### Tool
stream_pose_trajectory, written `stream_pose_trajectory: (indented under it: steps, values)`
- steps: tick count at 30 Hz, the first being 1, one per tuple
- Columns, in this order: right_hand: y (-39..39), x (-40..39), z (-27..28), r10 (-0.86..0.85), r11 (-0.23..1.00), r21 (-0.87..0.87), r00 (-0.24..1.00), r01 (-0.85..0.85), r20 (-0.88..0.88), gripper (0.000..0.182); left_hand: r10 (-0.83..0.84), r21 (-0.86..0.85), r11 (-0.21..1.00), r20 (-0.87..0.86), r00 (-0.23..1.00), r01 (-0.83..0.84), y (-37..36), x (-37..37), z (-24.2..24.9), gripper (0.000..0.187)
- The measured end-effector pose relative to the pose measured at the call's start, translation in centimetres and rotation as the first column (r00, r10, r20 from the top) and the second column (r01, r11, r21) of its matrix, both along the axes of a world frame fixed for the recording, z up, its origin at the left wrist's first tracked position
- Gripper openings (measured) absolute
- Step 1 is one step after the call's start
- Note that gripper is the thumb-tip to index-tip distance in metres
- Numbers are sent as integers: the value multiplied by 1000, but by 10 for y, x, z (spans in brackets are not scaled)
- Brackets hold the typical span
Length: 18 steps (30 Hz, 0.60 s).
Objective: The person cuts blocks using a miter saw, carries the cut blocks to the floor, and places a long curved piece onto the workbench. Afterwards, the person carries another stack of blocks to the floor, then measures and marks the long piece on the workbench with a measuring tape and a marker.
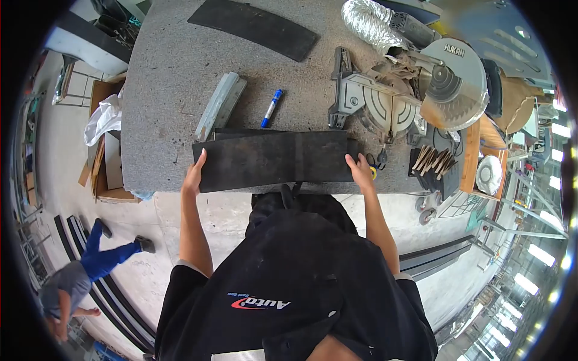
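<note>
Both hands, the left hand (194,175) and right hand (360,169), clamp the ends of the black sheet (274,159) at the near edge of the surface (162,90); an even grip keeps it flat beside the miter saw (415,90).

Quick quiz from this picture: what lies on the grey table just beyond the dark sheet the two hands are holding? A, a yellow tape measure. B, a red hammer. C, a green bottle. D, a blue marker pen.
D: a blue marker pen lies on the grey table just past the dark sheet, beside a metal bar.
</note>
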State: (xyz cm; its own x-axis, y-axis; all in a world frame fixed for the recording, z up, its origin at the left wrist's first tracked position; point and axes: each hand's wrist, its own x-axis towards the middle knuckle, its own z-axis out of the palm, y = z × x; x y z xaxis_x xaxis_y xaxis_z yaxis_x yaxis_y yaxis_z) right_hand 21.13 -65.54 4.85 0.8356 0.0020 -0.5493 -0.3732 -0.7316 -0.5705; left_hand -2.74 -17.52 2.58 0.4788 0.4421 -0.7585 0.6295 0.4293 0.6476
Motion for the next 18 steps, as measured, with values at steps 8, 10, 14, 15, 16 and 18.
stream_pose_trajectory:
  steps: [8,10,14,15,16,18]
  values:
    - [12,3,-6,-94,976,-188,992,109,88,117,-222,195,963,197,955,184,-45,41,12,70]
    - [4,8,-11,-51,989,-136,999,49,-6,119,-235,342,918,56,970,202,-58,47,25,69]
    - [12,9,17,-118,989,-101,991,111,-62,123,-116,456,889,117,986,50,-77,30,50,70]
    - [9,8,20,-180,984,-7,981,180,-71,108,-68,456,889,219,973,-40,-82,21,53,69]
    - [7,4,26,-171,985,-3,983,171,-74,108,-60,460,887,217,974,-47,-86,14,67,69]
    - [-2,-4,46,-68,873,469,986,133,-151,84,-47,428,898,334,941,-107,-90,0,107,68]
